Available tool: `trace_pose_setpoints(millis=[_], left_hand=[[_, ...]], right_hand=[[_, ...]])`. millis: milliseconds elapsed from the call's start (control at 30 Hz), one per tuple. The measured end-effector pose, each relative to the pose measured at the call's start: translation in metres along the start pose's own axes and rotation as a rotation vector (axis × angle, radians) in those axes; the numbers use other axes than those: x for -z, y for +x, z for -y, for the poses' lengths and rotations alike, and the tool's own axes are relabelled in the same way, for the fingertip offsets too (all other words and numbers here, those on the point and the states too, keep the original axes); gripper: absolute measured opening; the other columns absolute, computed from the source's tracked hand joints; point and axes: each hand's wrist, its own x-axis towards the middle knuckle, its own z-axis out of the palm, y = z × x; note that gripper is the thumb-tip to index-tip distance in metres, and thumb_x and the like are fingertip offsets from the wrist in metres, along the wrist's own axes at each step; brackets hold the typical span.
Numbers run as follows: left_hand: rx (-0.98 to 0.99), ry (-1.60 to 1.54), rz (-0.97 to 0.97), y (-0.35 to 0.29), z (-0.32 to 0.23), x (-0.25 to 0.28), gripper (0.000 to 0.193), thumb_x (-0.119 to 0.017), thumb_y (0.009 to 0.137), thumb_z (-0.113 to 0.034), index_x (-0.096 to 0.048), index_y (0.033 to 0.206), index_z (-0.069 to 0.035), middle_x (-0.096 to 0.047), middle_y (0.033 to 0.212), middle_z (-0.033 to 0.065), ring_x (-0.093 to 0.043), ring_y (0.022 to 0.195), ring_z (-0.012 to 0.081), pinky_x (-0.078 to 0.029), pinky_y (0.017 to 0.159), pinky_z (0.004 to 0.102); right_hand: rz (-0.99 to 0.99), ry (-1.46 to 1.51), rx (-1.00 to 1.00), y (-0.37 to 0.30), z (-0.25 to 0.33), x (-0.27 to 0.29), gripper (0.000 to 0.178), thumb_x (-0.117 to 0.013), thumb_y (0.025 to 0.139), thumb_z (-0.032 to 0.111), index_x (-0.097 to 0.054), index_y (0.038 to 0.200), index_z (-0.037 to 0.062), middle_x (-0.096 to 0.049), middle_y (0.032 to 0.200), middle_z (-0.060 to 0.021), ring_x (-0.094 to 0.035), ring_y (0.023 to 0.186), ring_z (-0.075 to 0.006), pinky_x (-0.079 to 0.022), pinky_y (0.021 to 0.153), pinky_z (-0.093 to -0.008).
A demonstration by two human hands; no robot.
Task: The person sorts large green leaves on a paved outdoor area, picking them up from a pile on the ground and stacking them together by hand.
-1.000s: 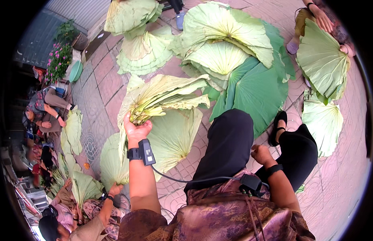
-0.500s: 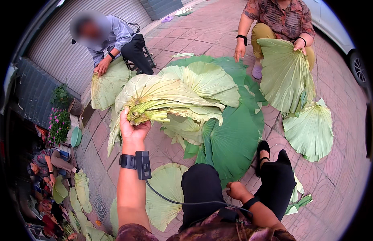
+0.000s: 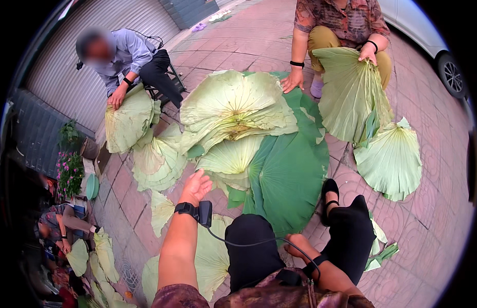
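My left hand (image 3: 197, 186) is empty, its palm turned up and its fingers loosely apart. Just beyond it lies a stack of pale, dried lotus leaves (image 3: 233, 102), spread over large dark green lotus leaves (image 3: 287, 179). A lighter leaf (image 3: 230, 156) peeks out under the stack's near side. My right hand (image 3: 298, 245) is closed beside my thigh, and whatever it may hold is hidden.
Across from me a person squats with a folded pale leaf (image 3: 351, 97), one hand (image 3: 294, 80) touching the green leaves. Another seated person at left handles leaves (image 3: 126, 120). More leaves (image 3: 390, 160) lie on the paving (image 3: 428, 220). A car wheel (image 3: 451, 75) stands at far right.
My left hand has let go of the bunched pale leaves and drawn back toward me. The stack now lies flatter on the green leaves. The opposite person's hand has come down onto them.
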Motion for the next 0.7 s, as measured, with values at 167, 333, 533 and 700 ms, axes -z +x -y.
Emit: trace_pose_setpoints(millis=[167, 333, 533, 700], left_hand=[[0.255, -0.012, -0.282, -0.075, 0.148, 0.122, 0.046, -0.062, 0.087, -0.027, -0.046, 0.123, -0.004, -0.055, 0.114, 0.0153, -0.059, 0.094, 0.0285, -0.050, 0.075, 0.0408], [0.477, -0.107, -0.730, -0.169, 0.280, 0.192, 0.033, -0.059, 0.087, -0.022, -0.051, 0.111, 0.000, -0.059, 0.091, 0.0154, -0.060, 0.070, 0.0272, -0.048, 0.053, 0.0368], [0.608, -0.532, -0.697, -0.207, 0.413, 0.193, 0.043, -0.058, 0.087, -0.021, -0.042, 0.120, 0.000, -0.056, 0.106, 0.0220, -0.060, 0.078, 0.0316, -0.051, 0.058, 0.0409], [0.628, -0.842, -0.658, -0.191, 0.454, 0.180, 0.048, -0.058, 0.086, -0.021, -0.038, 0.125, -0.002, -0.053, 0.112, 0.0213, -0.057, 0.087, 0.0337, -0.050, 0.069, 0.0428]], right_hand=[[0.028, -0.053, 0.000, -0.004, 0.003, 0.001, 0.031, -0.063, 0.071, 0.018, -0.064, 0.099, 0.0033, -0.065, 0.085, -0.0208, -0.062, 0.086, -0.0369, -0.050, 0.078, -0.0435], [0.078, -0.117, -0.054, -0.007, -0.005, -0.009, 0.033, -0.065, 0.072, 0.020, -0.065, 0.101, 0.0052, -0.067, 0.088, -0.0182, -0.063, 0.086, -0.0355, -0.051, 0.078, -0.0419], [0.125, -0.216, 0.007, -0.014, -0.033, -0.021, 0.029, -0.065, 0.070, 0.014, -0.064, 0.096, 0.0008, -0.064, 0.075, -0.0201, -0.064, 0.073, -0.0348, -0.051, 0.069, -0.0388], [0.228, -0.333, -0.153, -0.016, -0.046, -0.015, 0.028, -0.063, 0.072, 0.016, -0.066, 0.095, 0.0014, -0.065, 0.092, -0.0231, -0.062, 0.092, -0.0376, -0.049, 0.084, -0.0391]])
